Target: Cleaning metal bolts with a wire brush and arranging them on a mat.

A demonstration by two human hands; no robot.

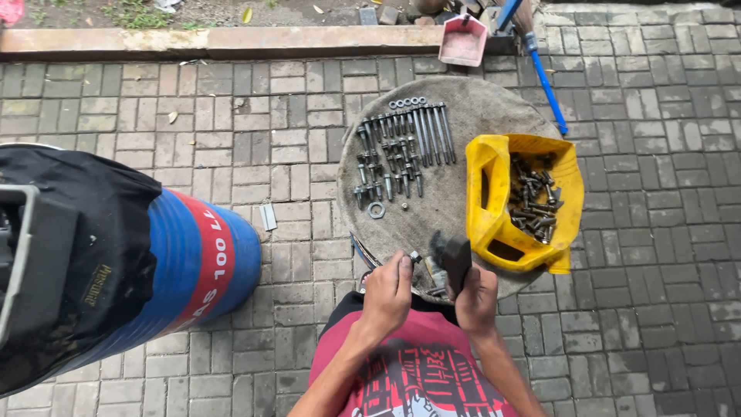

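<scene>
My left hand [387, 292] pinches a small metal bolt [415, 256] at the near edge of a round grey cloth-covered surface [455, 193]. Just to the right, my right hand [476, 297] grips a dark brush-like tool [455, 259], held upright. Rows of long and short bolts [401, 147] lie sorted on the cloth, with small washers [407, 102] lined up above them and a single washer [376, 210] below. A cut-open yellow plastic container [486, 193] on the right side holds several dirty bolts [534, 199].
A blue drum [208, 266] lies on its side at left, draped with black cloth [85, 232]. Brick paving [231, 123] surrounds everything. A pink dustpan [463, 40] and a blue-handled broom [544, 77] rest near the concrete curb [231, 40] at the top.
</scene>
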